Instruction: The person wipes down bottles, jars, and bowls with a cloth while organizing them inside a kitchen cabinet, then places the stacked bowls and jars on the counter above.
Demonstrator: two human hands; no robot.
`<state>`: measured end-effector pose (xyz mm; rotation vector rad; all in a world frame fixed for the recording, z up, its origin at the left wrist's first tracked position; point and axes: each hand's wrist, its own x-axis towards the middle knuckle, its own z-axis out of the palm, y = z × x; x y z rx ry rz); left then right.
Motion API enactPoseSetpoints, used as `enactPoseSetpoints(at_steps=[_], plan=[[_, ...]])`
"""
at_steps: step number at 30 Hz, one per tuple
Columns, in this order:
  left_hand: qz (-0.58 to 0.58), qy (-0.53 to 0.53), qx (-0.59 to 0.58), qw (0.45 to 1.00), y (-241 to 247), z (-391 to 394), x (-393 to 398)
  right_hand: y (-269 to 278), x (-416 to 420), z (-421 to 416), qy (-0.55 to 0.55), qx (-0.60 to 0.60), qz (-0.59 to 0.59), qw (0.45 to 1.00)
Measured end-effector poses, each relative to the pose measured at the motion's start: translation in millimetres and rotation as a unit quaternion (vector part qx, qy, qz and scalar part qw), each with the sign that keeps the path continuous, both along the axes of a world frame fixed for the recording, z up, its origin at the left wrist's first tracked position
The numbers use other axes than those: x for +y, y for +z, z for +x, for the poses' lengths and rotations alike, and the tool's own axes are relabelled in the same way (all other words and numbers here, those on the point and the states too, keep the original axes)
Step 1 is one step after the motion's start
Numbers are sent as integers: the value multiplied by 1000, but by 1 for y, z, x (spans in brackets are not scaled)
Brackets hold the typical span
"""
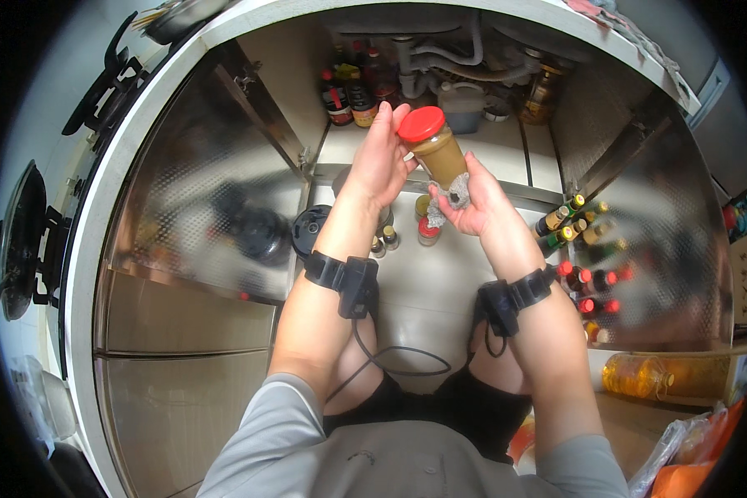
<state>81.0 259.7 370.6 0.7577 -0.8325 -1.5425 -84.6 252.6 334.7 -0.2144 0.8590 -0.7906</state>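
Observation:
A glass jar (439,155) with a red lid and a tan filling is tilted between my hands, in front of the open cabinet under a sink. My right hand (473,202) supports its lower end together with a crumpled grey cloth (455,193). At the lid's left side is my left hand (383,155), its fingers raised and partly spread; whether its hidden fingers touch the jar I cannot tell. Below, on the floor, stand a small red-lidded jar (429,233) and small bottles (390,236).
Several sauce bottles (361,99), a translucent jug (462,103) and grey drain pipes (448,62) fill the cabinet's back. Metal doors (224,187) stand open on both sides. Several bottles (560,236) stand by the right door, with an oil bottle (635,375) nearer. A dark round object (311,230) lies left.

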Motion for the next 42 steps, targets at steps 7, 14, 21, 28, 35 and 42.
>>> enactPoseSetpoints(at_steps=[7,14,21,28,35,42], plan=[[-51,-37,-248,967,0,11,-19,-7,-10,-5,64,67,-12,996],[-63,-14,-500,863,8,23,-81,-7,-20,-24,58,178,-78,979],[26,197,-624,756,-65,128,-192,1,-6,-32,95,254,-123,955],[147,253,-666,686,-178,228,-270,-3,-20,-31,103,323,-106,935],[122,202,-699,675,-245,254,-283,-17,-33,-11,84,343,-84,932],[-170,72,-643,743,-184,157,-264,-31,-46,-16,24,362,-100,926]])
